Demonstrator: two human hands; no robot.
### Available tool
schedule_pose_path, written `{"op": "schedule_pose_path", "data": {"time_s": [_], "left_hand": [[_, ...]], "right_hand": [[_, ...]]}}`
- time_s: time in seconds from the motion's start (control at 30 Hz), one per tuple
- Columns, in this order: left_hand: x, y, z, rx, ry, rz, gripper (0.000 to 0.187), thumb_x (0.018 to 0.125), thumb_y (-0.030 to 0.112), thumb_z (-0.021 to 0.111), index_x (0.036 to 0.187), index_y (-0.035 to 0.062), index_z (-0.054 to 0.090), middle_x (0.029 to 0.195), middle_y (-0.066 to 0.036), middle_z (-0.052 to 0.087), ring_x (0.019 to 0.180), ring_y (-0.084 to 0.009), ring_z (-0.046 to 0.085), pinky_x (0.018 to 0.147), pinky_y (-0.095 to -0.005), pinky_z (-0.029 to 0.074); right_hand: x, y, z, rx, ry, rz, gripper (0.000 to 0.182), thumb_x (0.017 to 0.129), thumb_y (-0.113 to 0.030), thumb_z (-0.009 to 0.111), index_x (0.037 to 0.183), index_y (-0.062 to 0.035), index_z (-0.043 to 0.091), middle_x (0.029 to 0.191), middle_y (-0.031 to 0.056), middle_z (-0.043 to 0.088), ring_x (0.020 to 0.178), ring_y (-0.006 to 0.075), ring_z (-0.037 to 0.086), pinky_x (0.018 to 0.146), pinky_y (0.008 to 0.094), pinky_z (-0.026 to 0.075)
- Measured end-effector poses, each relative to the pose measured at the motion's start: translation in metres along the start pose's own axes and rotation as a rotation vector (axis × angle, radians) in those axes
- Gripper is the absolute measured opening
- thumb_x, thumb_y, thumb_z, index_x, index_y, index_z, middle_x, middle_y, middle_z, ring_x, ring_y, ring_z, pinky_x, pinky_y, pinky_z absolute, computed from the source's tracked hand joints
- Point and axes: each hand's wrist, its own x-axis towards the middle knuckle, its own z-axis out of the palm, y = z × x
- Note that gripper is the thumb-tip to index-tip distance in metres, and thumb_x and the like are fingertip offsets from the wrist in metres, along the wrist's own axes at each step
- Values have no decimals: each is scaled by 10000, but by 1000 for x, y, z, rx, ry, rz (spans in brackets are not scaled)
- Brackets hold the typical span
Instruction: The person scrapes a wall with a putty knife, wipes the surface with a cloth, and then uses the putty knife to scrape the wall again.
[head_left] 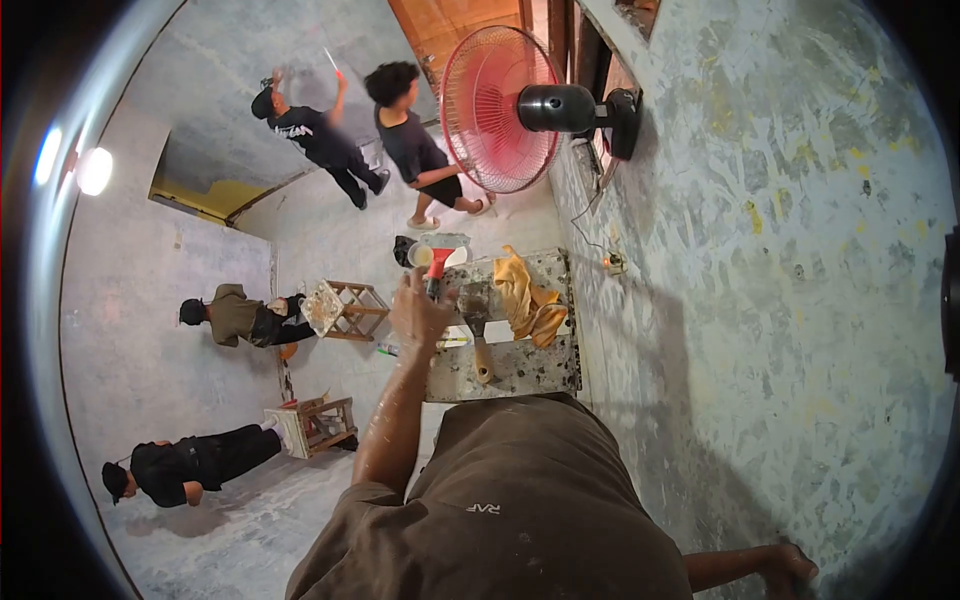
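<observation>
My left hand [418, 312] is stretched forward over the left side of a paint-spattered bench [525, 372], its fingers closed on a scraper [437, 268] with a red blade part and dark handle. The forearm has white specks. Just beyond the scraper is a small tub [421, 256] of pale material. On the bench lie a wide putty knife [482, 350] with a light handle and a crumpled yellow-orange cloth [515, 290]. My right hand [790, 564] is low at the right, beside the mottled wall; its fingers are too dark and small to make out.
A red wall fan [505, 110] juts out ahead, with a cord running to a socket [613, 263]. One person [415, 145] walks beyond the bench; another [315, 135] faces the far wall. Two people [240, 315] [195, 465] are at the left, near wooden stools [350, 310] [318, 428].
</observation>
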Motion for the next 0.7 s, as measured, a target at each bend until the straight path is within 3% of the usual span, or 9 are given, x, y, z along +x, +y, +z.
{"op": "schedule_pose_path", "data": {"time_s": [0.23,0.27,0.33,0.4,0.43,0.5,0.6,0.67,0.7], "left_hand": [[10,-50,12,59,-129,138,324,772,266,741,974,40,627,953,-135,678,817,-320,660,723,-448,511],[15,-46,9,-21,-65,136,282,791,234,727,962,35,624,905,-130,680,756,-285,667,689,-414,512],[26,-25,-7,-396,-114,-39,219,829,143,693,980,24,588,814,-95,659,658,-165,611,615,-319,476],[31,14,-18,-827,92,112,210,874,60,637,1053,35,531,777,-37,599,653,-83,511,586,-249,418],[35,36,-16,-1095,114,116,185,894,41,605,1052,58,509,769,8,574,692,-52,522,578,-224,394],[28,104,-39,-1355,155,117,223,912,41,602,1099,73,484,774,48,470,669,-43,419,608,-206,358],[3,178,-47,-1602,-152,95,156,942,87,586,1023,130,459,777,54,458,631,-35,416,540,-189,325],[-19,212,-29,-1845,-410,92,192,958,135,592,1079,110,445,781,46,422,686,-40,392,581,-199,341],[-32,225,-27,-1789,-462,24,216,955,183,604,1082,105,449,770,43,421,680,-50,390,583,-217,354]], "right_hand": [[1,-1,0,-12,7,85,876,918,-656,415,1450,32,305,1435,278,339,1273,458,361,1067,608,206],[-2,7,1,-54,54,-43,709,949,-562,449,1343,26,402,1367,259,403,1254,438,402,1028,583,293],[10,6,-9,-149,164,-183,552,980,-469,482,1237,20,498,1298,240,467,1235,419,442,989,558,379],[22,-47,-20,-41,61,-303,384,962,-350,573,1109,0,516,1138,203,512,1116,379,523,927,535,448],[16,-74,-22,343,-24,-230,331,947,-266,595,1138,-8,510,1179,207,514,1155,368,517,963,516,430],[-10,-130,-35,903,-374,-59,333,942,-213,576,1199,-19,490,1221,196,518,1176,334,517,992,475,412],[-68,-223,-63,1298,-1179,319,492,934,-327,554,1318,-38,447,1308,147,479,1164,266,504,977,407,396],[-78,-282,-92,1434,-1905,400,644,870,-337,672,1373,-36,405,1371,127,416,1227,224,451,1008,395,367],[-99,-290,-98,1522,-1967,174,665,877,-273,675,1409,-34,355,1313,125,482,1147,215,509,957,384,409]]}}
